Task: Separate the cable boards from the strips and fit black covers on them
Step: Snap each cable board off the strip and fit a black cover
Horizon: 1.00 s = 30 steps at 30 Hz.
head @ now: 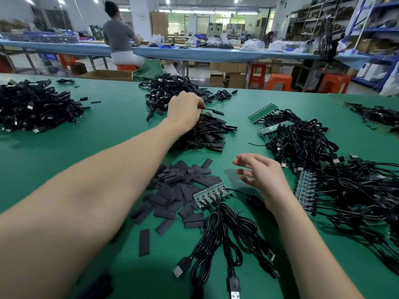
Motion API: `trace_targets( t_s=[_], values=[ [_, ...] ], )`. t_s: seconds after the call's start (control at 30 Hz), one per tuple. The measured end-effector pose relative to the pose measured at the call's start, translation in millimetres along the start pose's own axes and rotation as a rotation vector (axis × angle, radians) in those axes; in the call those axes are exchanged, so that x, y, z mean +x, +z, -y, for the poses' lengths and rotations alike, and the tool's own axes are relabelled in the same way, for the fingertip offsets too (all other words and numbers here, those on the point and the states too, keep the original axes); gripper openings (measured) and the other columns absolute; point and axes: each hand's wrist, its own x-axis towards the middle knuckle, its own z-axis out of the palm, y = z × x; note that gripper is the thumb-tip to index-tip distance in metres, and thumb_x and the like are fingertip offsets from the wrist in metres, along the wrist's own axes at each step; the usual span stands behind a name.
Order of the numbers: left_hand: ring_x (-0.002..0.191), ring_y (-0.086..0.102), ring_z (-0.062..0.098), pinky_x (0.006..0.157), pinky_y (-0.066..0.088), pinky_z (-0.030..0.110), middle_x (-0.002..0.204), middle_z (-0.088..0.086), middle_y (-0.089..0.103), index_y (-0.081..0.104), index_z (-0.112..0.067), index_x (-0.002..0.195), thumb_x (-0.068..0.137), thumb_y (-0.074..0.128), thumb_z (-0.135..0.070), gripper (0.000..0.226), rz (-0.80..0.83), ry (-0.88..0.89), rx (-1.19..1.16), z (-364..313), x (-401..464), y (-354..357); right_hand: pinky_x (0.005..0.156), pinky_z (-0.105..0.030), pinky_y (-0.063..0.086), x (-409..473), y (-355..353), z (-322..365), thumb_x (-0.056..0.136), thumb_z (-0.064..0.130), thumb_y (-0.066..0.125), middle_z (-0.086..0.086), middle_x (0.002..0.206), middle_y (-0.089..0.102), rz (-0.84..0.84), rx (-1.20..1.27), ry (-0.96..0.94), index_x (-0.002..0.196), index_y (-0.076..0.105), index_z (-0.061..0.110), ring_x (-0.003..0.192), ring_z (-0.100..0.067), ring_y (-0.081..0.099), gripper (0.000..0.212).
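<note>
Head view: left hand (185,111) reaches out over the pile of covered cables (207,134), fingers pinching one covered cable (212,110) just above it. Right hand (262,174) hovers with fingers spread, holding nothing, beside the green board strip (212,194) lying against loose black covers (177,195) on the green surface (86,147).

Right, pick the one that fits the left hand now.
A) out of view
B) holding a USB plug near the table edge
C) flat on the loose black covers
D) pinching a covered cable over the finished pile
D: the left hand pinches a covered cable above the finished pile; the right hand hovers open.
</note>
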Motion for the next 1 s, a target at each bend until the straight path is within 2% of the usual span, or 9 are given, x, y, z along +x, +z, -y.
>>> trace_targets(
  t_s=[0.17,0.27,0.43,0.57,0.63,0.7,0.8,0.9,1.0],
  values=[
    [0.127,0.045,0.033,0.099,0.043,0.044,0.134,0.011,0.056,0.064,-0.021,0.134,0.103,0.053,-0.023,0.033,0.189,-0.033,0.107,13,-1,24,0.076,-0.027,0.052,1,-1,-3,0.09,0.03,0.068,0.011,0.081,0.077,0.036,-0.46,-0.11,0.08,0.078,0.021,0.071,-0.007,0.068,0.016],
    [0.129,0.042,0.032,0.103,0.039,0.045,0.137,0.01,0.054,0.056,-0.02,0.141,0.101,0.054,-0.029,0.041,0.124,-0.031,0.084,10,-9,25,0.074,-0.023,0.049,3,-2,-4,0.087,0.038,0.071,0.013,0.079,0.076,0.094,-0.732,-0.122,0.079,0.077,0.026,0.08,-0.006,0.069,0.016],
    [0.128,0.042,0.03,0.103,0.037,0.043,0.133,0.007,0.054,0.056,-0.019,0.136,0.097,0.06,-0.028,0.04,-0.003,-0.073,-0.065,1,-40,19,0.06,-0.016,0.041,2,3,-2,0.082,0.048,0.076,0.015,0.076,0.073,0.14,-0.824,-0.079,0.077,0.076,0.03,0.08,0.001,0.063,0.019],
    [0.12,0.047,0.026,0.101,0.041,0.041,0.122,0.004,0.058,0.062,-0.018,0.122,0.095,0.061,-0.028,0.029,-0.06,-0.085,-0.229,-22,-74,17,0.058,-0.018,0.044,2,4,-2,0.075,0.048,0.084,0.012,0.072,0.073,0.157,-0.814,-0.031,0.076,0.078,0.03,0.072,-0.003,0.066,0.019],
    [0.112,0.051,0.023,0.097,0.044,0.04,0.113,0.002,0.062,0.064,-0.019,0.112,0.094,0.062,-0.027,0.021,-0.015,-0.102,-0.349,-34,-89,18,0.064,-0.022,0.048,1,3,-3,0.075,0.043,0.085,0.009,0.071,0.075,0.169,-0.765,-0.016,0.077,0.079,0.028,0.07,-0.008,0.067,0.016],
    [0.098,0.055,0.018,0.091,0.048,0.037,0.104,0.0,0.065,0.066,-0.019,0.104,0.094,0.062,-0.027,0.014,0.065,-0.136,-0.459,-44,-102,19,0.065,-0.022,0.048,0,2,-3,0.075,0.038,0.086,0.01,0.066,0.073,0.171,-0.687,-0.003,0.077,0.08,0.025,0.061,-0.005,0.064,0.015],
    [0.074,0.054,0.005,0.076,0.046,0.024,0.091,-0.007,0.067,0.068,-0.02,0.095,0.095,0.062,-0.027,0.01,0.109,-0.195,-0.577,-55,-117,20,0.055,-0.016,0.045,-1,0,-2,0.078,0.033,0.086,0.013,0.059,0.069,0.18,-0.6,0.013,0.075,0.078,0.025,0.049,0.002,0.058,0.011],
    [0.063,0.055,0.0,0.066,0.038,0.021,0.075,-0.006,0.068,0.068,-0.02,0.078,0.098,0.056,-0.031,0.026,0.137,-0.216,-0.672,-67,-130,20,0.049,-0.011,0.043,-2,-2,0,0.082,0.022,0.083,0.002,0.065,0.067,0.21,-0.466,0.043,0.077,0.077,0.02,0.05,-0.003,0.055,0.008],
    [0.06,0.055,0.005,0.06,0.037,0.024,0.068,0.001,0.067,0.068,-0.015,0.071,0.103,0.044,-0.04,0.047,0.161,-0.261,-0.645,-69,-136,20,0.055,-0.017,0.053,-7,-3,4,0.087,0.01,0.076,-0.016,0.087,0.056,0.266,-0.201,0.135,0.086,0.075,0.013,0.065,-0.016,0.058,0.004]
  ],
)
